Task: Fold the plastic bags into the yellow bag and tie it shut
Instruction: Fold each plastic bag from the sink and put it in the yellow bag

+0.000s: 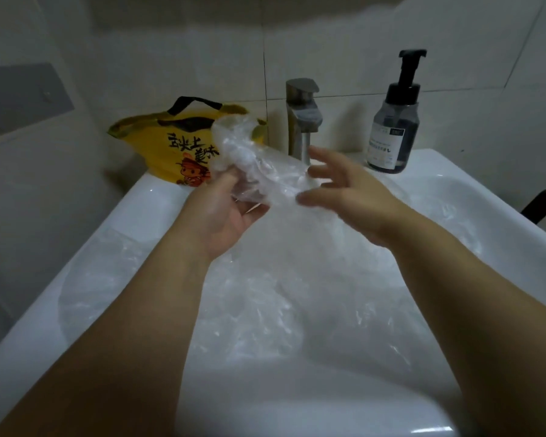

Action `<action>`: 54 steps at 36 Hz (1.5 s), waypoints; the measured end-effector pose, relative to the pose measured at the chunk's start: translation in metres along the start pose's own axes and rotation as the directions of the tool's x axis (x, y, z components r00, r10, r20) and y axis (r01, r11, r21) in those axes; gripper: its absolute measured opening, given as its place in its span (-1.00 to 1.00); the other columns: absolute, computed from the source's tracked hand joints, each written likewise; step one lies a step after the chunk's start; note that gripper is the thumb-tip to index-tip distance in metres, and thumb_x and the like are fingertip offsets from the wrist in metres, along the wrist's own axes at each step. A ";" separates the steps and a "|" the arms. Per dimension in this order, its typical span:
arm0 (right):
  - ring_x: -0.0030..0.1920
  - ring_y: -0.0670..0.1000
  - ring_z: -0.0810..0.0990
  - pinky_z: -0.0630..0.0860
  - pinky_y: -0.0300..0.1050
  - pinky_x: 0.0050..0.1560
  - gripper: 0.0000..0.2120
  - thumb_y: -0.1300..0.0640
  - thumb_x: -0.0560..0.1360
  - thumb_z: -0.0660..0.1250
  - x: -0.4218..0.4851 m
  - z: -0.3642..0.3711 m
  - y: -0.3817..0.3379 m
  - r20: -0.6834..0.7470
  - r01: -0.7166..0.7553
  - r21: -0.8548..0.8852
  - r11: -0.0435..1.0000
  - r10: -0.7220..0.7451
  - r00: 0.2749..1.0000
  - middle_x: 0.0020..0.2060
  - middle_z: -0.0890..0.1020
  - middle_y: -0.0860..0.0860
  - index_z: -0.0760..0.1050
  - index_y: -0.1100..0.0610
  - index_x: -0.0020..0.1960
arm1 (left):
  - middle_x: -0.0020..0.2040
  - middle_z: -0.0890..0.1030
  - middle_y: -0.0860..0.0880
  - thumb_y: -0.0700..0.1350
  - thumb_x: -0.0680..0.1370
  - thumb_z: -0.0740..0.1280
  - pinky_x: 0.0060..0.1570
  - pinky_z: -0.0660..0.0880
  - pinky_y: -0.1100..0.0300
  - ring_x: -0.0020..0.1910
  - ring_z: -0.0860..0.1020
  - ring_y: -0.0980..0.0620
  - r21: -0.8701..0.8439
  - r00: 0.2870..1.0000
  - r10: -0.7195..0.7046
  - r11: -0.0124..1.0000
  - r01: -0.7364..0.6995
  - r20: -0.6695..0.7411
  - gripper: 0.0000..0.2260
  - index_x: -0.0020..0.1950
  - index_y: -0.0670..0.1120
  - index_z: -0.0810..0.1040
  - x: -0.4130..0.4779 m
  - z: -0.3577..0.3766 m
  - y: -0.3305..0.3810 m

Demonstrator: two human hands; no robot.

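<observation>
- Left hand [230, 216] grips a crumpled clear bag [256, 162] above the sink [130, 212], fingers curled into the film
- Right hand [347, 197] spread open beside it, holding nothing; contact unclear
- Yellow bag [180, 143] stands on the sink's back left corner
- More bags [265, 298] lie in the sink
- Film likely light, limp, slippery; pinch gathered edges, not flat faces

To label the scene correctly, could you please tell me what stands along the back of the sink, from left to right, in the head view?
yellow bag → faucet → pump bottle
</observation>
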State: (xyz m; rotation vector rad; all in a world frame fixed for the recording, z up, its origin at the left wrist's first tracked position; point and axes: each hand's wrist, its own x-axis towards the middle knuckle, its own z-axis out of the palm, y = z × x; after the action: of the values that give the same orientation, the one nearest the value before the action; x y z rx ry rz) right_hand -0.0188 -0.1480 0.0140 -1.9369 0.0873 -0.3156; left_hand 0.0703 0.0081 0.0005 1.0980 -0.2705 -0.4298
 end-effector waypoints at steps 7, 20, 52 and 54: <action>-0.08 0.05 0.60 0.54 -0.12 -0.12 -0.84 -0.02 0.53 0.33 -0.002 0.019 0.003 -0.072 -0.043 -0.134 0.990 0.034 0.997 -0.04 0.63 0.04 0.55 0.03 0.04 | -0.03 0.69 -0.05 -0.09 0.61 0.27 -0.11 0.62 0.16 -0.08 0.64 0.03 0.062 0.997 -0.031 0.998 0.026 0.071 -0.85 0.12 -0.07 0.57 -0.002 0.000 -0.004; -0.10 0.09 0.63 0.55 -0.09 -0.13 -0.66 0.01 0.54 0.27 -0.002 0.009 -0.005 0.178 -0.177 0.491 0.853 0.101 0.979 0.07 0.61 0.14 0.43 0.11 0.27 | 0.00 0.62 -0.18 -0.27 0.60 0.25 -0.15 0.63 0.19 -0.11 0.63 0.01 0.008 0.995 0.008 1.000 -0.009 0.097 -0.73 0.29 -0.24 0.47 -0.005 0.005 0.000; -0.07 0.21 0.61 0.56 0.10 0.08 -0.90 0.40 0.49 0.28 -0.001 -0.002 -0.009 -0.115 -0.011 0.593 0.805 0.098 0.989 -0.17 0.60 0.19 0.45 0.24 -0.16 | -0.35 0.50 0.04 -0.14 0.55 0.36 -0.61 0.22 0.37 -0.51 0.37 0.18 0.056 0.995 -0.081 0.995 0.085 -0.062 -0.95 -0.10 -0.07 0.54 -0.008 0.003 0.009; -0.11 0.21 0.57 0.57 0.13 0.03 -0.90 0.36 0.44 0.35 -0.002 -0.003 -0.008 0.026 -0.035 0.592 0.805 0.024 0.999 -0.18 0.56 0.22 0.45 0.23 -0.17 | -0.20 0.60 0.01 -0.06 0.55 0.36 -0.48 0.38 0.31 -0.35 0.51 0.12 0.036 0.996 -0.074 0.996 0.076 -0.059 -0.91 -0.06 -0.07 0.60 -0.009 0.003 0.009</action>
State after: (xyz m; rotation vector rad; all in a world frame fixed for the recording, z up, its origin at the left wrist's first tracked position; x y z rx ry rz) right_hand -0.0221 -0.1471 0.0222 -1.3079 0.0032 -0.2651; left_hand 0.0629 0.0132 0.0095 1.1589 -0.1881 -0.4606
